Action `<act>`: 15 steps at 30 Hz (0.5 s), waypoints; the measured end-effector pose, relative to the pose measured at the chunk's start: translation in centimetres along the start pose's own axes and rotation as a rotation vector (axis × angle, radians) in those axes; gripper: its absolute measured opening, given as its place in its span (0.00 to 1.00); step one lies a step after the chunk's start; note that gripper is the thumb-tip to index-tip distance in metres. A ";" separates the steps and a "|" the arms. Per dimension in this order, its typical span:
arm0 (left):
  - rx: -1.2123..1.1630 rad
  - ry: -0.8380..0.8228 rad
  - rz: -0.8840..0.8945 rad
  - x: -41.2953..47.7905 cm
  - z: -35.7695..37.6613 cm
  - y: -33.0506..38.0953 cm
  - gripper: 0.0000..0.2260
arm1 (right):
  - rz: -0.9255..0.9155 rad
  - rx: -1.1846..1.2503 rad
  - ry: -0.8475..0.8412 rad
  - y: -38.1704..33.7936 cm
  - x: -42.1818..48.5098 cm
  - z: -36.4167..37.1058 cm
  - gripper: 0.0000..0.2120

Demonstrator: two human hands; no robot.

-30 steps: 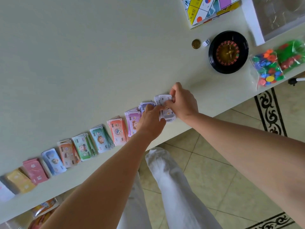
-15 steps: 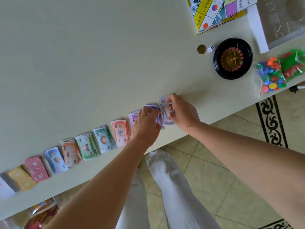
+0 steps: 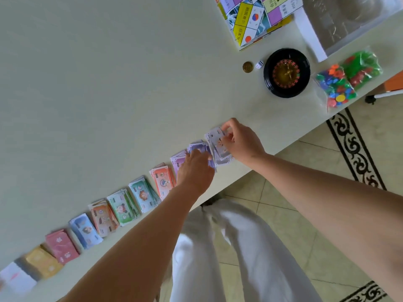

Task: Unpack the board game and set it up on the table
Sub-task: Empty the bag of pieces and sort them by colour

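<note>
1. The pale play-money stack [image 3: 219,149] is lying at the right end of a row of banknote stacks [image 3: 139,197] along the near edge of the table [image 3: 109,83]. Sorting the money looks to be the step in hand.
2. The right hand [image 3: 242,141] is pinching its top notes, while the left hand [image 3: 194,168] is resting its fingers on the violet stack [image 3: 200,148] just beside it.
3. Next, I judge, squaring and releasing the loose notes is calling for a light touch.
4. The roulette wheel [image 3: 286,73], die [image 3: 259,64], coin [image 3: 247,67] and chip bags [image 3: 335,88] are waiting near the game board [image 3: 257,20].
</note>
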State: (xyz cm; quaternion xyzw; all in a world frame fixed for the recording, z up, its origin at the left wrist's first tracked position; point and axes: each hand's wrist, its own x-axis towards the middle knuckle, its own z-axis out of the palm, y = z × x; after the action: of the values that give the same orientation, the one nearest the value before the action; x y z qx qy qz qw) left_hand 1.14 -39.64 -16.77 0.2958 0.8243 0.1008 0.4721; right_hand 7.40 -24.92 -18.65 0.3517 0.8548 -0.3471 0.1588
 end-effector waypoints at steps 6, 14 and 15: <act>0.052 -0.159 0.028 0.7 -1.2 3.1 0.15 | 0.096 0.115 0.038 3.0 -1.3 -2.8 0.13; 0.001 -0.103 0.070 6.1 -1.0 14.4 0.14 | 0.156 0.152 0.089 11.1 0.1 -10.8 0.13; -0.005 -0.082 0.080 6.7 -0.7 15.8 0.15 | 0.158 0.158 0.109 12.2 0.4 -11.8 0.13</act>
State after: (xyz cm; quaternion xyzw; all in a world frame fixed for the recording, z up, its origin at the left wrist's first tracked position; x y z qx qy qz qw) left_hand 4.20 -22.90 -14.14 0.3310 0.7916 0.1095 0.5019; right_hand 15.43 -10.14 -16.37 0.4477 0.8017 -0.3803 0.1108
